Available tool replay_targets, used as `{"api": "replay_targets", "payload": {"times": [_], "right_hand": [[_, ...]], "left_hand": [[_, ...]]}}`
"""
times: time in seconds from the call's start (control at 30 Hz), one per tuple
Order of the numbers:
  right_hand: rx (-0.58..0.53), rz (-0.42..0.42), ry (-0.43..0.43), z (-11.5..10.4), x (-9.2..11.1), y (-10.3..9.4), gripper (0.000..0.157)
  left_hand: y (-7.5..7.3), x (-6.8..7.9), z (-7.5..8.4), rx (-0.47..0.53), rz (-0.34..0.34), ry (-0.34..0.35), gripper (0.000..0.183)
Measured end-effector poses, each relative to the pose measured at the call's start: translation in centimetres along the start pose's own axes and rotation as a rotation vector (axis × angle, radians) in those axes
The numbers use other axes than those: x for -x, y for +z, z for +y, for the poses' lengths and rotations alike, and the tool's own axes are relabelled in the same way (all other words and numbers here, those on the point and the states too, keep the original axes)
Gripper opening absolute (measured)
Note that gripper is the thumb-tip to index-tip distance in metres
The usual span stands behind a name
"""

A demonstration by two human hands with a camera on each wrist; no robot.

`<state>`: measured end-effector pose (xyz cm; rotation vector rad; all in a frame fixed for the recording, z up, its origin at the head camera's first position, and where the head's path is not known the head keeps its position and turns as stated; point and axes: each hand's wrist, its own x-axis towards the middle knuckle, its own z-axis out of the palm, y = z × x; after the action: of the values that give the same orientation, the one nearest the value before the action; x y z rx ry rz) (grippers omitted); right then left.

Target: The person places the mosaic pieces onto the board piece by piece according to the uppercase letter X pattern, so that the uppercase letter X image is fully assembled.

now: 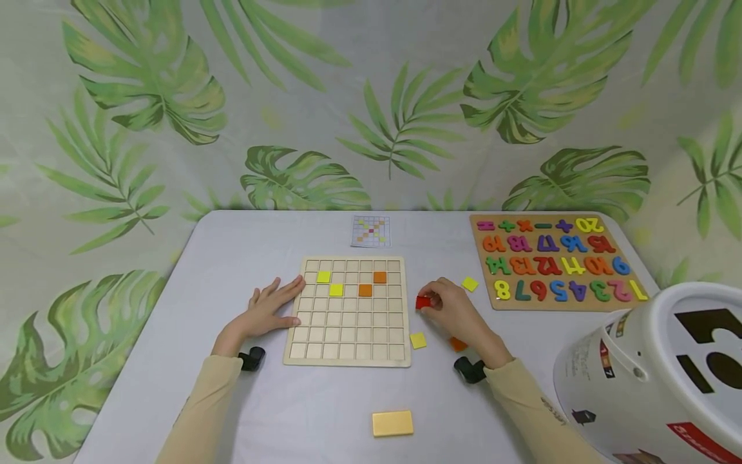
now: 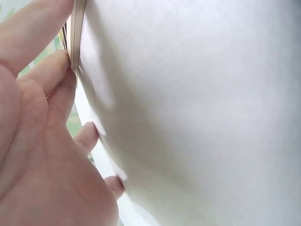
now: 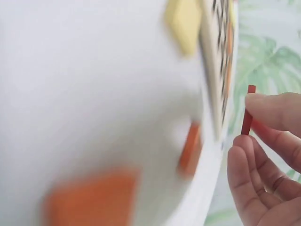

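Note:
A wooden grid board (image 1: pixel 348 362) lies in the middle of the table, with two yellow tiles (image 1: pixel 323 276) and two orange tiles (image 1: pixel 379 277) in its upper squares. My left hand (image 1: pixel 263 312) touches the board's left edge, fingers spread and thumb at the side. To the right of the board, my right hand (image 1: pixel 455 312) pinches a small red tile (image 3: pixel 248 110) between thumb and fingertips, held above the tabletop. Near that hand lie a yellow tile (image 1: pixel 418 340), another yellow tile (image 1: pixel 470 283) and an orange tile (image 1: pixel 458 344), the last partly hidden by the wrist.
Behind the board lies a pattern card (image 1: pixel 371 232) with coloured squares. A number puzzle board (image 1: pixel 487 258) sits at the back right. A large white bucket (image 1: pixel 585 386) stands front right. Close to the front is a pale yellow block (image 1: pixel 392 423).

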<state>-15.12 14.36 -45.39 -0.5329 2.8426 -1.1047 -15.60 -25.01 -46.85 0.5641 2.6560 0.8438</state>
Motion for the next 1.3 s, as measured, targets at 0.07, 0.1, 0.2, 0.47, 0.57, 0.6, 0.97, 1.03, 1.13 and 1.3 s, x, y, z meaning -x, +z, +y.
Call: {"api": "replay_targets", "payload": {"times": [0.07, 0.1, 0.2, 0.47, 0.57, 0.6, 0.97, 1.03, 1.13, 1.3], "right_hand": [[-0.02, -0.022, -0.029, -1.2, -0.8, 0.6, 0.023], [-0.033, -0.036, -0.042, -1.8, -1.2, 0.9, 0.023], [-0.05, -0.082, -0.089, -3.4, -2.5, 2.1, 0.021], [0.017, -0.212, -0.146, -6.6, -5.5, 5.3, 0.018], [0.056, -0.248, -0.149, -7.2, -6.2, 6.3, 0.018], [0.068, -0.257, -0.151, -7.4, -6.4, 6.6, 0.019], [0.138, -0.271, -0.168, -8.1, -7.2, 7.7, 0.02], [0.12, -0.286, -0.166, -8.0, -7.2, 7.7, 0.021], [0.054, -0.296, -0.153, -7.5, -7.1, 7.1, 0.021], [-0.085, -0.198, -0.099, -5.7, -6.3, 4.8, 0.017]], "left_hand": [[0.1, 0.0, 0.0, -0.002, 0.004, 0.007, 0.081], [0.1, 0.0, -0.1, -0.004, 0.005, 0.008, 0.081], [0.1, -0.1, -0.1, -0.001, 0.009, 0.013, 0.081], [-0.1, 0.0, 0.0, -0.006, -0.003, -0.009, 0.081], [0.0, -0.1, 0.0, -0.013, -0.005, -0.015, 0.081], [0.0, -0.1, -0.1, -0.014, -0.006, -0.018, 0.081], [-0.2, 0.0, 0.1, -0.018, -0.009, -0.029, 0.081], [-0.2, 0.0, 0.1, -0.018, -0.008, -0.031, 0.081], [-0.2, 0.0, 0.1, -0.012, -0.007, -0.032, 0.081], [-0.1, 0.0, 0.1, -0.014, -0.008, -0.037, 0.081]]}}
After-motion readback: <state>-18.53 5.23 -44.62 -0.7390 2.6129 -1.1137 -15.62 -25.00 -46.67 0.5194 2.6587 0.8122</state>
